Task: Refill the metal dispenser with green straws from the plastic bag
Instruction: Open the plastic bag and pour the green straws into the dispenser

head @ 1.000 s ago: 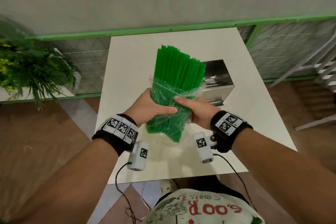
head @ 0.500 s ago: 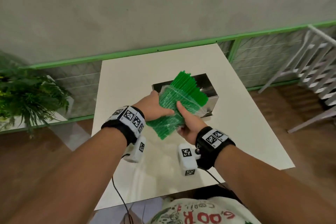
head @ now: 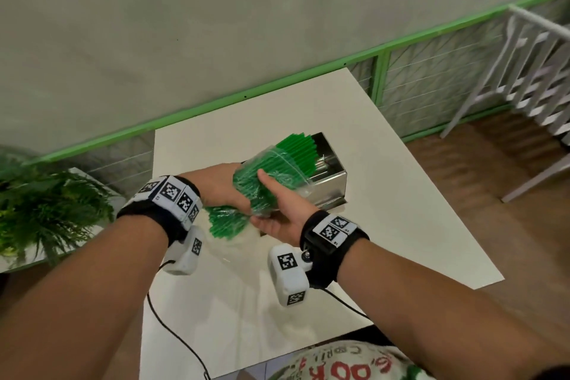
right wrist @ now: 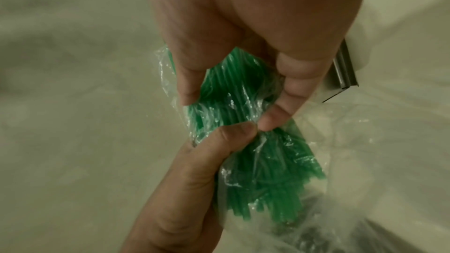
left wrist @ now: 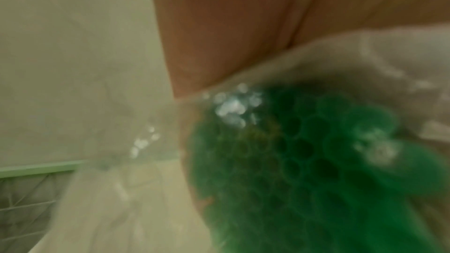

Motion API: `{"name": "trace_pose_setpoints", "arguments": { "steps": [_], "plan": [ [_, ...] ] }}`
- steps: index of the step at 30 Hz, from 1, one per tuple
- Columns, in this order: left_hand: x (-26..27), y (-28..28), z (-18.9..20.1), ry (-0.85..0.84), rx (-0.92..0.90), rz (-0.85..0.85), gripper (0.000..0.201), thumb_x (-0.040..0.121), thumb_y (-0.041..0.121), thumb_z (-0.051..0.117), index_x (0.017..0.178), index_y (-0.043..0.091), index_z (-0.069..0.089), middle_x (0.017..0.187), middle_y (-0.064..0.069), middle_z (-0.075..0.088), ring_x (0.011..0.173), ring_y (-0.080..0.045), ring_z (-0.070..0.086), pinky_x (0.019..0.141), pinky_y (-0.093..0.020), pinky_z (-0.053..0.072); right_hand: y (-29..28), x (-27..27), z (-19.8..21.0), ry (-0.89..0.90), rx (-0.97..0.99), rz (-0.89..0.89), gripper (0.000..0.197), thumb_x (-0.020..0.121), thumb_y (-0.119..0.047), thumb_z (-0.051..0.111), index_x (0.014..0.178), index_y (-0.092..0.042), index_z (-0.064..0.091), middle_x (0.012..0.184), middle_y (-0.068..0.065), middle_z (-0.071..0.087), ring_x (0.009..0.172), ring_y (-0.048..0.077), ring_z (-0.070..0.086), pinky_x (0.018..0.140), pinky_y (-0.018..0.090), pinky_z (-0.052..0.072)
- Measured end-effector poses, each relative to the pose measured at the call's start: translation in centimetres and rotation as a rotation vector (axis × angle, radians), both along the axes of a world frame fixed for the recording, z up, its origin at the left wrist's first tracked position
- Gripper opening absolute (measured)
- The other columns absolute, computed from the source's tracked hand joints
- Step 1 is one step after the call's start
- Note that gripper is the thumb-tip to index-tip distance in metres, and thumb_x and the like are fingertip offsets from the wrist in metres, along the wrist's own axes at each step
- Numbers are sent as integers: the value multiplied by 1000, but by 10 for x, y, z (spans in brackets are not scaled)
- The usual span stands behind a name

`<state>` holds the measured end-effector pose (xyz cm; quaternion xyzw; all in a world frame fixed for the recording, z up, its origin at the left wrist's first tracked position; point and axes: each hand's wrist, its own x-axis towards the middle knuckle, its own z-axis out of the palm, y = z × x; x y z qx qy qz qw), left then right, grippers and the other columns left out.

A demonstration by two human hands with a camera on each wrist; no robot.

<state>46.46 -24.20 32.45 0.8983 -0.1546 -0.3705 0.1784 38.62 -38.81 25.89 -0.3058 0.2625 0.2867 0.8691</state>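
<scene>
A bundle of green straws (head: 296, 154) in a clear plastic bag (head: 277, 170) is tilted over the open metal dispenser (head: 328, 179), its free ends pointing into the box. My left hand (head: 225, 187) grips the bag's lower half from the left. My right hand (head: 274, 210) wraps the bag from the right, thumb on top. The right wrist view shows both hands around the straws (right wrist: 233, 91) through the plastic, with a corner of the dispenser (right wrist: 345, 72) behind. The left wrist view is blurred, with straw ends (left wrist: 304, 161) close up.
The dispenser stands on a white table (head: 385, 194) against a green railing (head: 277, 86). A potted fern (head: 46, 210) sits to the left, and white chairs (head: 539, 77) stand to the right. Cables hang from both wrist cameras over the table's near part.
The bundle went from upright above the table to tilted toward the dispenser, its free ends now over the box opening. Both hands kept their grip and moved forward.
</scene>
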Motion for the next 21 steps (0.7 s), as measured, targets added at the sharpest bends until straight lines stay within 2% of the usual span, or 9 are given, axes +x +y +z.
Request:
{"name": "trace_pose_setpoints", "arguments": {
  "steps": [1, 4, 6, 9, 11, 12, 16, 19, 21],
  "plan": [
    [3, -3, 3, 1, 18, -4, 42, 68, 20, 89, 104, 23, 66, 94, -1, 77, 88, -23, 75, 84, -39, 61, 0, 3, 2, 6, 12, -1, 54, 76, -43, 82, 114, -9, 64, 91, 14, 75, 83, 25, 68, 95, 35, 55],
    [14, -12, 15, -8, 92, -18, 40, 69, 21, 91, 101, 21, 66, 93, -1, 76, 89, -24, 73, 81, -35, 59, 1, 10, 5, 13, 44, -18, 61, 73, -47, 84, 117, -10, 64, 104, 15, 70, 85, 24, 67, 82, 32, 58],
    [22, -19, 23, -2, 179, -34, 43, 66, 27, 92, 102, 21, 68, 94, -1, 77, 91, -24, 74, 87, -39, 59, 2, 13, 7, 6, 81, -36, 62, 73, -48, 83, 116, -9, 64, 105, 14, 70, 83, 23, 67, 85, 33, 57],
    [34, -29, 31, -21, 357, -77, 80, 44, 52, 91, 113, 21, 67, 106, 0, 74, 97, -22, 71, 96, -45, 56, 4, 14, 11, 11, 129, -82, 56, 75, -46, 82, 111, -8, 63, 111, 17, 68, 90, 25, 67, 97, 35, 54],
    [41, -34, 33, -53, 474, -121, 110, 33, 64, 85, 130, 20, 60, 124, 0, 68, 110, -22, 65, 103, -44, 51, 6, 13, 11, 21, 153, -100, 54, 77, -47, 80, 112, -9, 61, 116, 18, 66, 95, 25, 65, 94, 34, 56],
    [42, -37, 33, -68, 523, -144, 115, 35, 65, 85, 138, 21, 55, 132, -1, 63, 116, -22, 61, 107, -43, 48, 7, 12, 10, 20, 161, -103, 56, 78, -48, 79, 115, -10, 61, 117, 18, 66, 94, 24, 65, 90, 33, 57],
    [45, -45, 33, -88, 587, -154, 105, 55, 55, 91, 144, 18, 49, 139, -4, 58, 122, -24, 56, 109, -42, 45, 13, 12, 5, 23, 129, -114, 70, 75, -50, 81, 131, -14, 57, 126, 17, 61, 92, 23, 65, 85, 32, 60],
    [47, -47, 35, -75, 613, -164, 102, 49, 55, 91, 137, 16, 56, 128, -4, 63, 113, -24, 61, 105, -43, 48, 20, 13, 4, 30, 112, -129, 80, 70, -51, 85, 135, -15, 55, 129, 19, 58, 90, 25, 63, 88, 34, 59],
    [49, -47, 37, -75, 623, -162, 98, 49, 55, 90, 133, 16, 58, 123, -3, 64, 109, -23, 62, 103, -42, 50, 24, 13, 4, 23, 109, -146, 74, 74, -49, 83, 134, -16, 55, 126, 19, 57, 83, 22, 63, 87, 34, 60]
  ]
}}
